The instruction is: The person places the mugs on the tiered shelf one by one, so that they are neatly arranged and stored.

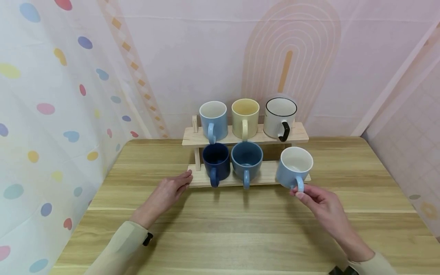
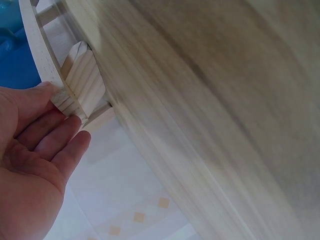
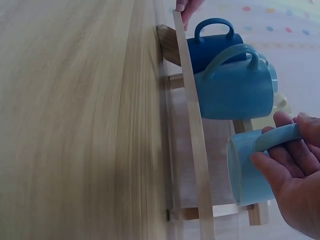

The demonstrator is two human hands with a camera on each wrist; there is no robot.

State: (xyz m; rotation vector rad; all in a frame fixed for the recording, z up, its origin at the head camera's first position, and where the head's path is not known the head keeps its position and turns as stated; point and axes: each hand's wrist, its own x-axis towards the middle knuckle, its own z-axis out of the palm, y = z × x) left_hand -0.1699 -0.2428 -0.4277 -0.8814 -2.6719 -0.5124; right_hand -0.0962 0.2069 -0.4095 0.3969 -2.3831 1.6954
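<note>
My right hand (image 1: 321, 204) pinches the handle of a light blue mug (image 1: 288, 173) with a white inside. This mug hangs just above the right end of the lower shelf; in the right wrist view a gap separates its base from the board (image 3: 196, 135). At the other end, my left hand (image 1: 168, 193) holds the left tip of the wooden two-tier rack (image 1: 269, 172), thumb and fingers about the board's end (image 2: 65, 102). A dark blue mug (image 1: 221, 168) and a teal-blue mug (image 1: 252, 168) stand on the lower shelf, handles facing me.
On the upper shelf stand a light blue mug (image 1: 220, 122), a yellow mug (image 1: 237, 122) and a white mug (image 1: 273, 124) with a black rim and handle. The rack stands on a wood-grain table (image 1: 220, 236) near its back edge. Patterned curtains (image 1: 192, 57) hang behind and at the sides.
</note>
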